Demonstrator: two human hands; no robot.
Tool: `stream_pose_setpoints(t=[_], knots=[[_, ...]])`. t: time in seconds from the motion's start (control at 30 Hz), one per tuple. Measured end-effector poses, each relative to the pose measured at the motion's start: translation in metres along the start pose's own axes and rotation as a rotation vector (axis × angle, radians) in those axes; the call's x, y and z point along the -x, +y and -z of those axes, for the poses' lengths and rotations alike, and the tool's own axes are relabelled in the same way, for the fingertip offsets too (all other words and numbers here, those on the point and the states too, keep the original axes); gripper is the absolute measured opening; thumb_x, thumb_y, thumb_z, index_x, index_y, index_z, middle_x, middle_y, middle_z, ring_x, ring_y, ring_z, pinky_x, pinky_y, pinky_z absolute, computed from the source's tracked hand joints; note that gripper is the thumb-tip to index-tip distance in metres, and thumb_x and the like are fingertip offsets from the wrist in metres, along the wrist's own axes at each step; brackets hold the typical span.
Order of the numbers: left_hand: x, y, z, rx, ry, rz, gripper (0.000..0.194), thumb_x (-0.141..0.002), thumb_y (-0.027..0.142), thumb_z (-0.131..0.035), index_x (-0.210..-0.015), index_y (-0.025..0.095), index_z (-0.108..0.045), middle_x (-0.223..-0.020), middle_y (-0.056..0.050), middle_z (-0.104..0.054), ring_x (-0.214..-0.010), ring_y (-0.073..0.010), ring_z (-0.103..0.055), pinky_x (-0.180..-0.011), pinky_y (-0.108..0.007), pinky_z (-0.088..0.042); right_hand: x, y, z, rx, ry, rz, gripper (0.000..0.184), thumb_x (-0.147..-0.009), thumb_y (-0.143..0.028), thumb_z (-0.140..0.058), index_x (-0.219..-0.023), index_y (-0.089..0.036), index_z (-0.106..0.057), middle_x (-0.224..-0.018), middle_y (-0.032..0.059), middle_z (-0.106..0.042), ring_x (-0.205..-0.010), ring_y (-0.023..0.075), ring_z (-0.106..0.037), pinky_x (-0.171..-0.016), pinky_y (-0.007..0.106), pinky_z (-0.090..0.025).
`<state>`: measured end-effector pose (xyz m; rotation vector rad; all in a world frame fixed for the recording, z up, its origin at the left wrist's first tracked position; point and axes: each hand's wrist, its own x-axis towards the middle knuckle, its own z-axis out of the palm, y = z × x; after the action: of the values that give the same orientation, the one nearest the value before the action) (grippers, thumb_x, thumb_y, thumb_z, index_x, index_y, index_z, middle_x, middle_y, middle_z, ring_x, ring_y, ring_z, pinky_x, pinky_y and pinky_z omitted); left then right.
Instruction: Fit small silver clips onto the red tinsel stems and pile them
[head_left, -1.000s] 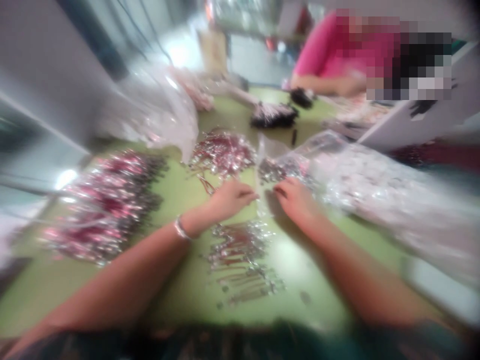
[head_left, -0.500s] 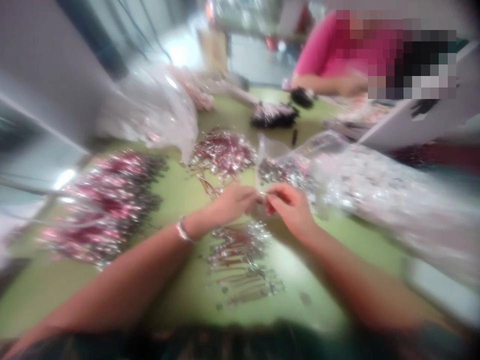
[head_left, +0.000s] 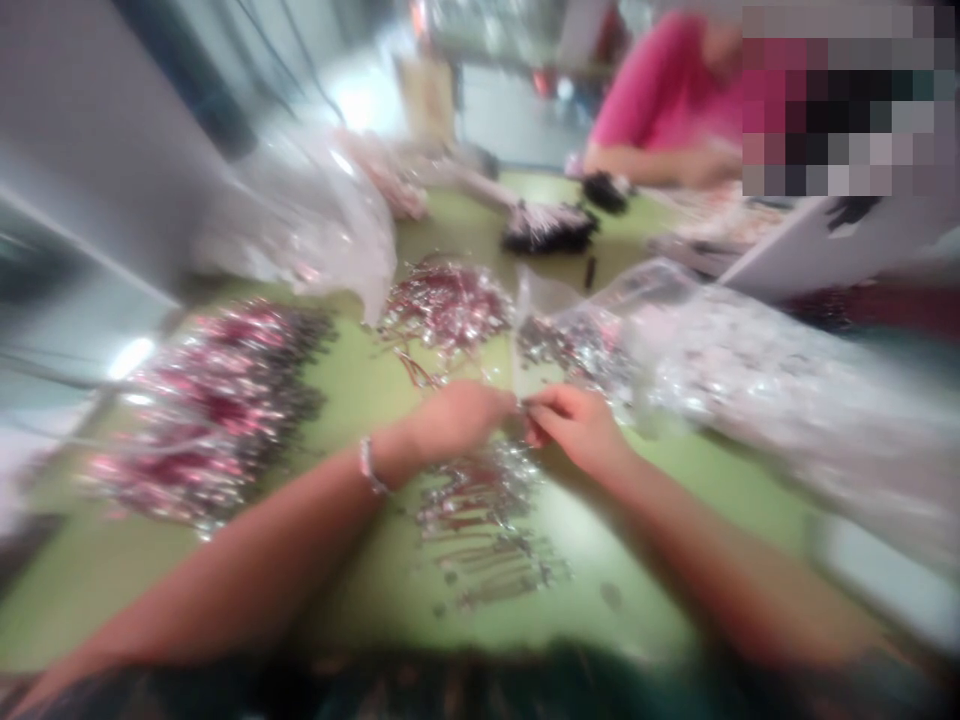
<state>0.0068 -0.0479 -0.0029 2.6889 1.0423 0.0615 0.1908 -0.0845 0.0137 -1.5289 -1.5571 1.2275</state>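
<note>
My left hand and my right hand meet fingertip to fingertip above the green table. Both are closed in a pinch around something too small and blurred to make out. Just below them lies a row of thin reddish strands with shiny silver ends. Beyond my left hand is a heap of dark red and silver pieces. Small metallic pieces spill from the mouth of a clear plastic bag beyond my right hand.
A large pile of pink and silver strands covers the left side. Behind it sits a crumpled clear bag. A bundle with black ends lies at the back. Across the table a person in a pink top sits beside a pale panel.
My hands were apart a second ago; the right moved left until the fingertips met. Both then came slightly nearer to me, and the left hand turned with its back more upward.
</note>
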Motion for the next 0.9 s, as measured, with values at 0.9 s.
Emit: stream_pose_setpoints(t=[0.9], knots=[[-0.01,-0.025,0.004,0.437,0.346,0.288,0.012,-0.087,0.02,-0.052,-0.078,0.016,-0.058,-0.085,-0.007,-0.064,-0.081,-0.0171,-0.056,-0.077,-0.035,-0.045,-0.034,0.035,0.021,0.928,0.164,0.247,0.02,-0.095,-0.023,-0.043,-0.091,-0.019,-0.063,-0.092,0.0099,-0.066,-0.077,0.0209,-0.059,-0.065,0.032,-0.037]])
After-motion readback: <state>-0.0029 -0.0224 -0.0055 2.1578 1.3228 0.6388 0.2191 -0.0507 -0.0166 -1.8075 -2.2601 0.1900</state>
